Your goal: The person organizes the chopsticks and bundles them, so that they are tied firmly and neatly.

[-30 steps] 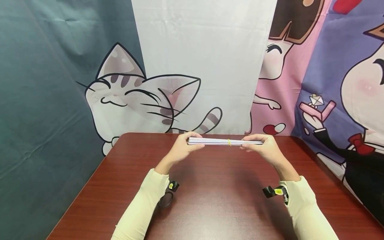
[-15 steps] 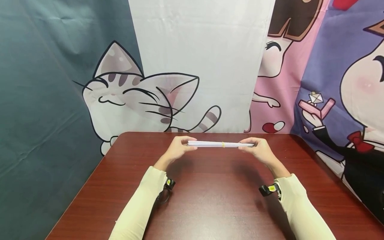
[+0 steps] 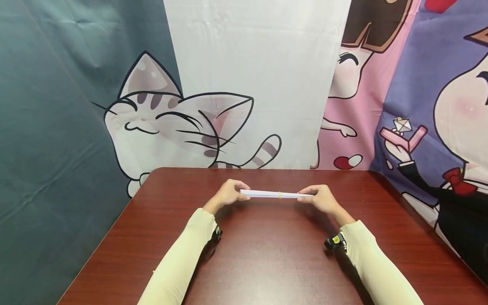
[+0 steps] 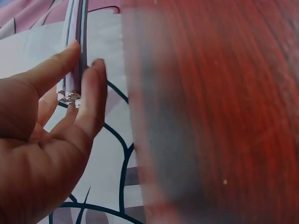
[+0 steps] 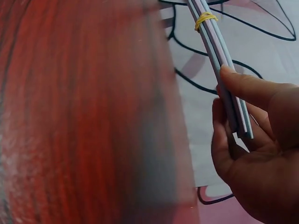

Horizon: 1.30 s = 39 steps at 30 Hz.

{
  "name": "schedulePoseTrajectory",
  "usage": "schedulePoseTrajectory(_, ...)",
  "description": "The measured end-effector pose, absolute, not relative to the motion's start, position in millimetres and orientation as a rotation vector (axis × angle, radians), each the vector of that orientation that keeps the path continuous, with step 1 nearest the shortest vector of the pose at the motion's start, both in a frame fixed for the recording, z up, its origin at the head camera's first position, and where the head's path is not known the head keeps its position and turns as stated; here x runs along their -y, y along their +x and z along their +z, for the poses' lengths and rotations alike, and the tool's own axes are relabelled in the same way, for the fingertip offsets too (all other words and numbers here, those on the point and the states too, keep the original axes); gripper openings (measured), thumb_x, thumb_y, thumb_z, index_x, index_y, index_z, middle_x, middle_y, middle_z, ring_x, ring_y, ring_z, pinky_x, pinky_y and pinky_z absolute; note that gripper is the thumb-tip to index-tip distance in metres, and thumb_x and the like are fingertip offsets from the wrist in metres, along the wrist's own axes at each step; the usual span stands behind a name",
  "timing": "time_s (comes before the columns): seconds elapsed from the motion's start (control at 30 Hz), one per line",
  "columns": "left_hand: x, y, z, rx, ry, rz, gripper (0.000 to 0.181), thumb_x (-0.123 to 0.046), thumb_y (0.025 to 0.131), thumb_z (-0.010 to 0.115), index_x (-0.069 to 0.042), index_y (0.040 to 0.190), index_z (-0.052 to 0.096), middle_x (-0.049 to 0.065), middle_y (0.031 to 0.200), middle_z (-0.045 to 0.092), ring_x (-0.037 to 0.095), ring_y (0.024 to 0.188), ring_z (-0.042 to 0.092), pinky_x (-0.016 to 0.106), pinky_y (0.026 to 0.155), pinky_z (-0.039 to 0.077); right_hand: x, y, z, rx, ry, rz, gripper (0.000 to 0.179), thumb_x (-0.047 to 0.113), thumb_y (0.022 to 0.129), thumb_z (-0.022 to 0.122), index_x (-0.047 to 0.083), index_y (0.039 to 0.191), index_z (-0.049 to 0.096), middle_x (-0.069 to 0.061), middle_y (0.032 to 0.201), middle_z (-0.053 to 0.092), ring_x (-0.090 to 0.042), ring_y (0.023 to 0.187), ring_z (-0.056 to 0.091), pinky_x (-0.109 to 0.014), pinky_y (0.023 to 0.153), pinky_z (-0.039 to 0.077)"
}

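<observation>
A slim bundle of long white, lilac and grey sticks (image 3: 267, 194) is held level over the table, with a yellow rubber band (image 5: 205, 20) wound round it. My left hand (image 3: 228, 192) grips one end between thumb and fingers; in the left wrist view that end of the bundle (image 4: 70, 97) looks speckled and uneven. At the opposite end, my right hand (image 3: 321, 197) pinches the sticks, its thumb (image 5: 233, 77) lying along their side. The squared stick ends (image 5: 244, 135) stand within the right palm.
The reddish-brown wooden table (image 3: 259, 254) spreads beneath both arms, its far edge just behind the hands. Cloth hangings with a cartoon cat (image 3: 152, 127) and figures rise behind it. A small black wrist camera (image 3: 334, 242) sits on the right forearm.
Both hands have lowered the bundle toward the table and nearer to me, with the right hand shifting left. The grip at each end stays the same.
</observation>
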<state>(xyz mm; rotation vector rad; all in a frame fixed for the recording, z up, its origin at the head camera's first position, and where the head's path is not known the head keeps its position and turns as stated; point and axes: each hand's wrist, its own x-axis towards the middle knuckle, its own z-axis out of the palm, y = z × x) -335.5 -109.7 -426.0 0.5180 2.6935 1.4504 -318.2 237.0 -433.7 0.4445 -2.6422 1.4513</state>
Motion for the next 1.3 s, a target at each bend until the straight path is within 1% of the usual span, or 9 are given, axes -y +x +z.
schedulePoseTrajectory(0.27,104,-338,-432,-2.841,0.423,1.229,0.029,-0.013,0.070,0.089,-0.011,0.096,0.077,0.001,0.090,0.074,0.013,0.078,0.058,0.028,0.074,0.047,-237,-320,-444,2.670,0.421,1.481,0.024,0.008,0.075,0.085,-0.002,0.095,0.076,-0.012,0.086,0.074,-0.016,0.074,0.064,-0.024,0.066,0.048)
schedulePoseTrajectory(0.4,102,-338,-436,-2.859,0.383,1.136,0.029,-0.016,0.069,0.090,-0.013,0.094,0.077,-0.002,0.087,0.075,0.013,0.078,0.057,0.029,0.079,0.046,-240,-321,-452,2.673,0.400,1.487,0.024,0.004,0.075,0.084,-0.005,0.096,0.075,-0.015,0.088,0.074,-0.013,0.073,0.064,-0.022,0.063,0.048)
schedulePoseTrajectory(0.6,100,-336,-435,-2.897,0.335,1.059,0.026,-0.019,0.070,0.090,-0.017,0.093,0.077,-0.005,0.088,0.075,0.015,0.084,0.056,0.031,0.079,0.046,-241,-321,-457,2.690,0.380,1.496,0.023,0.000,0.075,0.083,-0.006,0.096,0.075,-0.016,0.088,0.074,-0.009,0.070,0.065,-0.020,0.062,0.050)
schedulePoseTrajectory(0.73,100,-334,-434,-2.915,0.265,1.015,0.025,-0.020,0.070,0.089,-0.019,0.092,0.077,-0.007,0.088,0.074,0.016,0.085,0.055,0.032,0.079,0.046,-241,-320,-457,2.675,0.420,1.535,0.025,0.000,0.075,0.082,-0.008,0.097,0.074,-0.020,0.091,0.074,-0.008,0.073,0.066,-0.019,0.063,0.051)
schedulePoseTrajectory(0.93,99,-333,-436,-2.893,0.281,1.004,0.027,-0.019,0.070,0.090,-0.018,0.093,0.076,-0.006,0.093,0.074,0.016,0.086,0.057,0.033,0.080,0.047,-243,-319,-457,2.661,0.451,1.560,0.028,0.001,0.076,0.082,-0.010,0.100,0.072,-0.023,0.094,0.073,-0.011,0.077,0.068,-0.019,0.064,0.052)
schedulePoseTrajectory(1.07,101,-332,-434,-2.893,0.304,0.989,0.033,-0.020,0.069,0.090,-0.016,0.098,0.074,-0.004,0.103,0.074,0.018,0.098,0.062,0.038,0.086,0.048,-245,-319,-455,2.641,0.407,1.565,0.033,0.004,0.075,0.083,-0.010,0.103,0.072,-0.022,0.098,0.073,-0.010,0.081,0.070,-0.018,0.067,0.054)
schedulePoseTrajectory(1.17,103,-330,-432,-2.904,0.300,1.012,0.038,-0.021,0.071,0.088,-0.015,0.105,0.073,-0.001,0.109,0.073,0.021,0.106,0.063,0.041,0.090,0.049,-248,-318,-452,2.616,0.374,1.566,0.036,0.006,0.075,0.084,-0.010,0.105,0.071,-0.022,0.099,0.073,-0.008,0.082,0.071,-0.017,0.068,0.054)
schedulePoseTrajectory(1.23,105,-328,-431,-2.914,0.294,1.045,0.040,-0.022,0.073,0.087,-0.013,0.108,0.072,0.001,0.109,0.073,0.021,0.106,0.064,0.041,0.091,0.049,-249,-317,-450,2.600,0.380,1.590,0.037,0.006,0.076,0.084,-0.011,0.106,0.070,-0.023,0.100,0.073,-0.007,0.081,0.072,-0.018,0.069,0.054)
schedulePoseTrajectory(1.3,108,-324,-429,-2.912,0.300,1.099,0.042,-0.023,0.074,0.087,-0.009,0.110,0.071,0.004,0.107,0.073,0.022,0.103,0.065,0.041,0.091,0.050,-250,-314,-447,2.589,0.411,1.619,0.039,0.007,0.077,0.083,-0.012,0.107,0.068,-0.025,0.102,0.072,-0.007,0.082,0.072,-0.018,0.070,0.055)
